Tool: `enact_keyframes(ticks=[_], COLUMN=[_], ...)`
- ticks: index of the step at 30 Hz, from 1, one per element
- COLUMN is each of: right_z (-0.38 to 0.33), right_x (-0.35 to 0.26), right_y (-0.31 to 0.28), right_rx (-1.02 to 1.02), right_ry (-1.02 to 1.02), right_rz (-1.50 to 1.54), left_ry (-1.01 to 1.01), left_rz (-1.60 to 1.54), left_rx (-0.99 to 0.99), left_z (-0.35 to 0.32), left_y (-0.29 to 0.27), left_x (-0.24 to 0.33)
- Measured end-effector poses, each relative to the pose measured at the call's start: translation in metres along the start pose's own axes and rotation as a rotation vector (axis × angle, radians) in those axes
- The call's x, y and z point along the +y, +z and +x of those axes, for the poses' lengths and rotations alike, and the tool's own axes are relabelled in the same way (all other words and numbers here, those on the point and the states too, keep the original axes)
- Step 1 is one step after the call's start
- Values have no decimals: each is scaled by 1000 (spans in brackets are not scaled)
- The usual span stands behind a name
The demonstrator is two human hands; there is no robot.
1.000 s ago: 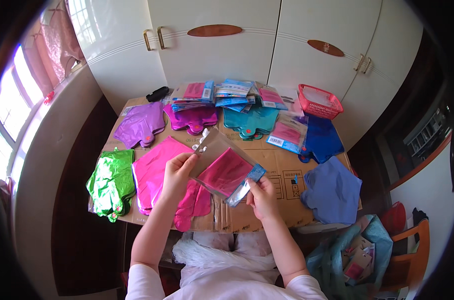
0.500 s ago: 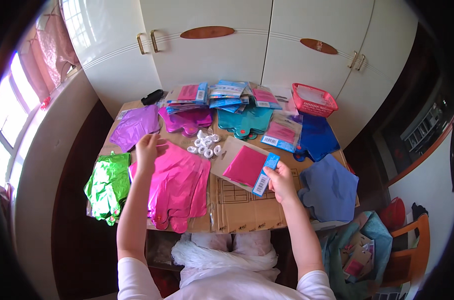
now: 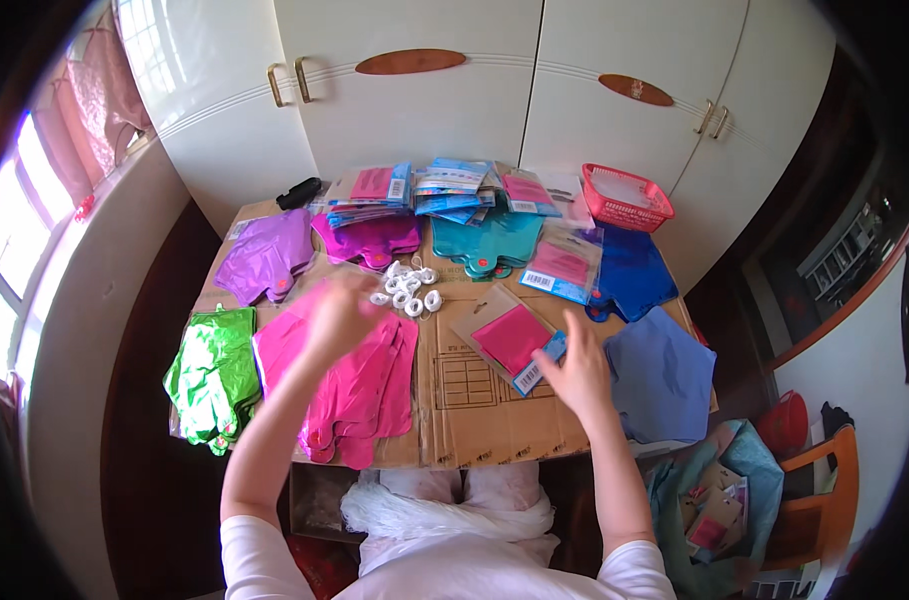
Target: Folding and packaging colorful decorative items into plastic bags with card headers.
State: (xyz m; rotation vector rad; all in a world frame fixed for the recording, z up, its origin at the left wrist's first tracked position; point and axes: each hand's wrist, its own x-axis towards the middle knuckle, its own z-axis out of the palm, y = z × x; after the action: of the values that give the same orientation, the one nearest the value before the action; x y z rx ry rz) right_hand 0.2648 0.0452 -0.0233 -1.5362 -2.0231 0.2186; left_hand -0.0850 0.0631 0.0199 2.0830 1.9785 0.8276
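Note:
My left hand (image 3: 346, 312) is blurred over the stack of flat pink foil balloons (image 3: 349, 400), close to a small heap of white ribbon rolls (image 3: 404, 290). What its fingers hold, if anything, is smeared. A clear flat packet (image 3: 512, 335) with folded pink foil inside and a blue label lies tilted on the cardboard-topped table. At its blue end is my right hand (image 3: 582, 368), thumb and fingers apart, with the thumb at the label's edge; whether it touches cannot be told.
Green (image 3: 214, 375), purple (image 3: 264, 255), teal (image 3: 484, 245), dark blue (image 3: 634, 275) and grey-blue (image 3: 661, 378) foil balloons ring the table. Packet piles (image 3: 456, 192) and a red basket (image 3: 629, 200) stand at the back. A fabric bag (image 3: 764, 490) hangs open at the lower right.
My right hand has let go of the packet, which now lies turned on the table. My left hand has moved right, toward the ribbon rolls.

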Motion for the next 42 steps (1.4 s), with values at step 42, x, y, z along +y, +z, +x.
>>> enact_keyframes(ticks=[42], right_z=[-13], right_x=[-28], right_y=[-17], right_rx=[-198], right_ry=[-442], right_rz=[257], left_ry=[624], left_rz=[-17], left_rx=[-164], left_z=[-138], left_y=[58], left_x=[64])
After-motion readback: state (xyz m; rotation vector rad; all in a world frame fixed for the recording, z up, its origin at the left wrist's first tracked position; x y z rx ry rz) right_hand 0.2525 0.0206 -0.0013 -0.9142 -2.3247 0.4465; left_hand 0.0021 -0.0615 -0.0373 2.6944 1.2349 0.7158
